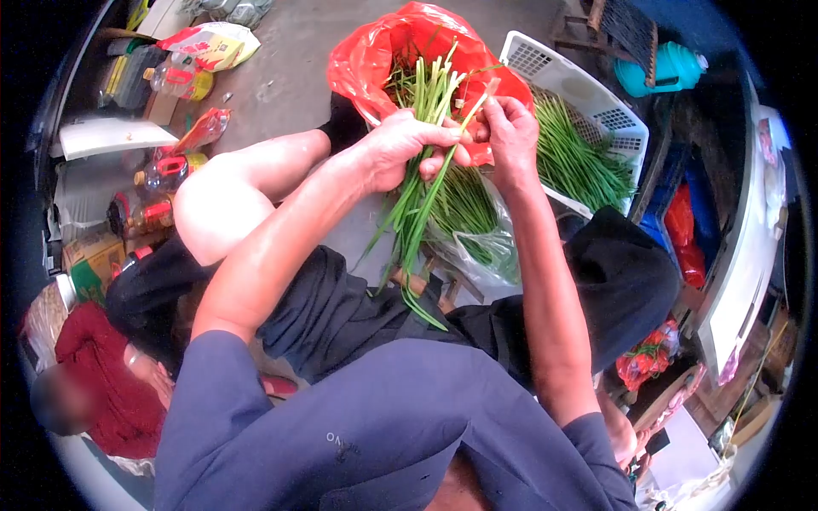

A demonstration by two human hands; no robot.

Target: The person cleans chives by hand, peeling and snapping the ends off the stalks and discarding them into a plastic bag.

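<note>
My left hand [399,152] is closed around a bunch of green garlic chives [412,223], pale ends up and long leaves hanging toward my lap. My right hand [511,134], thumb and fingers pinched, grips the pale end of a single chive stalk just beside the bunch. Behind both hands stands an open red plastic bag [358,64] with loose green bits inside. Below it, a clear plastic bag [503,255] holds more chives. To the right, a white plastic basket [626,128] carries a thick layer of chives.
Bottles with red labels [175,83] and a white-and-yellow packet [223,44] lie at left. A person in a dark red top [115,383] sits at lower left. A turquoise jug [660,68] stands at upper right, near a white panel [741,272].
</note>
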